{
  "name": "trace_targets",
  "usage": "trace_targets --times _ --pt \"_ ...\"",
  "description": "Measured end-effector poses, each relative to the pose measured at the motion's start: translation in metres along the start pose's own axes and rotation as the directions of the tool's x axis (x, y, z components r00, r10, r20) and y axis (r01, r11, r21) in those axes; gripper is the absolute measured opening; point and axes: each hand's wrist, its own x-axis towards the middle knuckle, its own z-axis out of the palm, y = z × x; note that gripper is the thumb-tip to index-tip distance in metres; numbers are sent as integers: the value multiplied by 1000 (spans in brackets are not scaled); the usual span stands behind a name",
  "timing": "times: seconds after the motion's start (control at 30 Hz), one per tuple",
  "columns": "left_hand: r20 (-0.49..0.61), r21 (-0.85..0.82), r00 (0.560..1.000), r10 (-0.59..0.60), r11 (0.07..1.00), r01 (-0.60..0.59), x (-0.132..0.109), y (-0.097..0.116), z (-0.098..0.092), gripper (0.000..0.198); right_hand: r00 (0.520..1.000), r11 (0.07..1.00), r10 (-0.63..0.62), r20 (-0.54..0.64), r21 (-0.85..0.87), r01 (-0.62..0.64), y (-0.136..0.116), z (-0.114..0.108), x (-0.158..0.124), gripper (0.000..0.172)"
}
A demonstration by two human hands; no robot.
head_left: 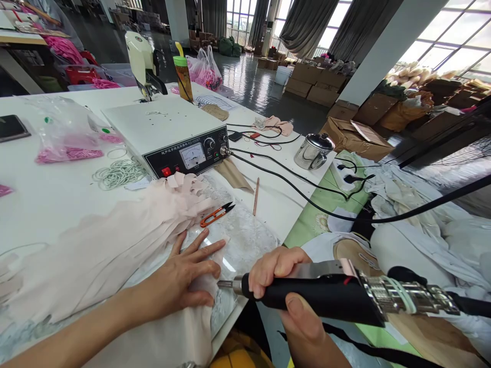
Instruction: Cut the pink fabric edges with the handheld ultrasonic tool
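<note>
My left hand [187,276] lies with its fingers spread on a pale pink piece of fabric [169,335], pressing it onto a clear sheet [245,240] over the table. In my right hand [282,271] is a black handheld ultrasonic welder [330,296], its fingers wrapped round the body. The welder's metal tip points left and is close to the fabric's edge beside my left thumb; whether it touches cannot be made out. Orange thread snips [217,214] lie just beyond my left fingertips. A stack of pale pink fabric pieces [103,245] spreads to the left.
Behind the snips stands the welder's control box [187,153], with black cables [284,174] running right. A steel mug [312,152] sits near the table's right edge. Pale elastic bands [118,174], a plastic bag [69,130] and a bottle [183,76] are farther off. White garments [414,230] pile up at right.
</note>
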Motion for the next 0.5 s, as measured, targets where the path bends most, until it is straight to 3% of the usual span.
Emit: trace_targets --times 0.13,0.5 --pt "-3 10 1000 -5 1000 5 0 1 0 29 1000 1000 -5 8 -28 5 -4 3 2 11" --pt "-3 34 1000 -6 999 6 0 -2 1 33 994 999 -23 -102 -27 21 -3 0 1 12"
